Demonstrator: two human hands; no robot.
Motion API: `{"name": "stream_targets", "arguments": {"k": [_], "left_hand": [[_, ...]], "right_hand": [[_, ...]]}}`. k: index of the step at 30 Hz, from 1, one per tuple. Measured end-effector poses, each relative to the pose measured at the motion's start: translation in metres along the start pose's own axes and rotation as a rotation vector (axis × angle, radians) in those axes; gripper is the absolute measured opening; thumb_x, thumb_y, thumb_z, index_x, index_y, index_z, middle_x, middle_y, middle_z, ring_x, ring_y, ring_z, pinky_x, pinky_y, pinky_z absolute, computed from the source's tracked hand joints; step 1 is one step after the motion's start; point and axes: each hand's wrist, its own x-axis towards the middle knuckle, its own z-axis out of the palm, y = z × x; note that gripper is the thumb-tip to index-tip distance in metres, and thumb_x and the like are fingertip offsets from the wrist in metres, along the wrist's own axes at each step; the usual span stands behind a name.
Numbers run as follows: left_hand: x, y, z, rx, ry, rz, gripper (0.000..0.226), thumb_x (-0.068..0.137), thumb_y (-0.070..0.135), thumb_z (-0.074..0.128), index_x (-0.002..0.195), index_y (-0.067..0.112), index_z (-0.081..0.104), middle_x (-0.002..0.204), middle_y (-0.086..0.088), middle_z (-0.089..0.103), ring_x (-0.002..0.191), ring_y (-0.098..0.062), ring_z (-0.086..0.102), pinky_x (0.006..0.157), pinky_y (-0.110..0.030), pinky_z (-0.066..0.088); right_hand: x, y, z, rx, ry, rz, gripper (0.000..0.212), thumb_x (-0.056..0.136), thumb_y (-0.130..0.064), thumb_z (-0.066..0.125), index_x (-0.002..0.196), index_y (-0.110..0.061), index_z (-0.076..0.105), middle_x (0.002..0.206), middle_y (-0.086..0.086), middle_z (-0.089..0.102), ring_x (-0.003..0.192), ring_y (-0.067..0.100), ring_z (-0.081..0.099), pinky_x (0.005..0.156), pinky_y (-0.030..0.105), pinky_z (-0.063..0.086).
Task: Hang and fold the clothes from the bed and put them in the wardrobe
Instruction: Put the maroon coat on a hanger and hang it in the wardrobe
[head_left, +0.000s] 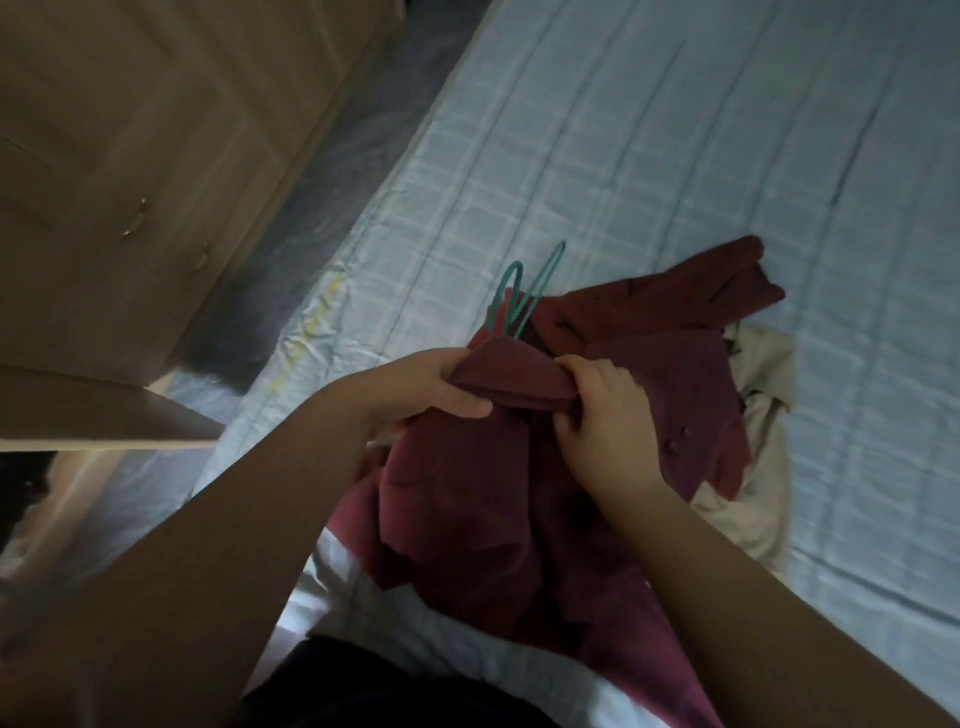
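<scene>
Left hand and right hand clutch maroon shirt; green hangers just behind, beige garment beside.

no legible text, no brand or number anywhere, maroon garment shows no readable tag, checked bed cover unmarked, wardrobe doors carry no label, frame dim and soft

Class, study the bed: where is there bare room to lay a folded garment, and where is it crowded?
Free: the pale blue checked bedspread beyond the green wire hangers and the maroon cloth garment, and right of the crumpled beige garment. Crowded: the near middle, where left hand and right hand grip it.
</scene>
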Motion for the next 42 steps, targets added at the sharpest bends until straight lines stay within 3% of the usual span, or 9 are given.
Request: {"name": "stream_targets", "arguments": {"k": [4, 9, 15, 21, 27, 35, 37, 39, 42], "left_hand": [[-0.045, 0.009, 0.031, 0.108, -0.114, 0.025, 0.039, 0.086, -0.006, 0.063, 0.123, 0.003, 0.062, 0.115, -0.011, 0.071, 0.103, -0.019, 0.069, 0.084, -0.022, 0.054], [-0.096, -0.019, 0.048, 0.265, 0.112, 0.074, 0.024, 0.089, 0.002, 0.067, 0.112, 0.008, 0.068, 0.104, -0.011, 0.075, 0.095, -0.023, 0.071, 0.077, -0.025, 0.056], [-0.155, -0.056, 0.045, 0.448, 0.196, 0.194, 0.008, 0.088, 0.001, 0.068, 0.089, 0.008, 0.063, 0.064, 0.005, 0.065, 0.053, -0.004, 0.058, 0.046, -0.012, 0.041], [-0.199, -0.102, 0.051, 0.686, 0.275, 0.265, 0.018, 0.083, 0.012, 0.07, 0.08, 0.005, 0.054, 0.048, 0.01, 0.052, 0.043, -0.003, 0.049, 0.047, -0.017, 0.038], [-0.219, -0.151, 0.072, 1.004, 0.348, 0.477, 0.022, 0.073, 0.043, 0.054, 0.081, 0.022, 0.055, 0.077, 0.004, 0.06, 0.077, -0.02, 0.06, 0.076, -0.042, 0.049], [-0.22, -0.201, 0.146, 1.174, 0.332, 0.461, 0.021, 0.087, 0.02, 0.059, 0.088, 0.038, 0.048, 0.079, 0.014, 0.057, 0.071, 0.002, 0.055, 0.07, -0.02, 0.044], [-0.218, -0.214, 0.168, 1.186, 0.301, 0.395, 0.017, 0.091, 0.023, 0.055, 0.106, 0.032, 0.056, 0.097, 0.015, 0.061, 0.088, -0.007, 0.061, 0.083, -0.032, 0.051], [-0.21, -0.228, 0.184, 1.111, 0.199, 0.36, 0.025, 0.089, 0.019, 0.051, 0.113, 0.028, 0.055, 0.099, 0.009, 0.061, 0.093, -0.024, 0.065, 0.088, -0.041, 0.056], [-0.191, -0.254, 0.202, 1.178, 0.256, 0.355, 0.028, 0.089, 0.016, 0.057, 0.111, 0.034, 0.052, 0.091, 0.013, 0.059, 0.082, -0.012, 0.062, 0.075, -0.034, 0.054]], "right_hand": [[-0.048, -0.015, -0.031, 0.057, 0.056, 0.013, 0.062, 0.069, -0.019, 0.066, 0.13, -0.02, 0.055, 0.11, 0.002, 0.058, 0.095, 0.028, 0.053, 0.08, 0.043, 0.05], [-0.11, -0.034, -0.052, 0.031, 0.011, 0.097, 0.062, 0.072, -0.038, 0.066, 0.132, -0.03, 0.053, 0.107, -0.004, 0.067, 0.094, 0.027, 0.057, 0.076, 0.041, 0.053], [-0.169, -0.047, -0.05, -0.199, -0.188, 0.211, 0.05, 0.073, -0.065, 0.05, 0.112, -0.034, 0.06, 0.102, -0.006, 0.063, 0.097, 0.027, 0.059, 0.078, 0.042, 0.05], [-0.229, -0.071, -0.049, -0.04, -0.233, 0.344, 0.03, 0.076, -0.057, 0.054, 0.094, -0.033, 0.061, 0.089, -0.009, 0.051, 0.087, 0.022, 0.064, 0.073, 0.037, 0.051], [-0.294, -0.074, -0.053, 0.047, -0.092, 0.447, 0.025, 0.074, -0.031, 0.053, 0.098, -0.029, 0.049, 0.087, -0.007, 0.057, 0.08, 0.026, 0.062, 0.067, 0.036, 0.047], [-0.36, -0.024, -0.049, 0.504, 0.054, 0.59, 0.055, 0.074, 0.004, 0.061, 0.123, -0.021, 0.058, 0.111, -0.001, 0.062, 0.098, 0.016, 0.06, 0.074, 0.01, 0.041], [-0.37, -0.006, -0.049, 0.706, 0.056, 0.649, 0.059, 0.068, 0.005, 0.056, 0.123, -0.015, 0.06, 0.116, 0.007, 0.064, 0.097, 0.016, 0.063, 0.071, 0.003, 0.044], [-0.375, 0.011, -0.046, 1.04, 0.086, 0.792, 0.056, 0.066, 0.006, 0.045, 0.117, -0.01, 0.062, 0.109, 0.016, 0.064, 0.084, 0.019, 0.064, 0.065, 0.018, 0.054], [-0.37, 0.039, -0.039, 1.33, 0.141, 0.988, 0.046, 0.073, 0.016, 0.032, 0.097, -0.01, 0.061, 0.089, 0.022, 0.061, 0.068, 0.031, 0.061, 0.064, 0.042, 0.055]]}}
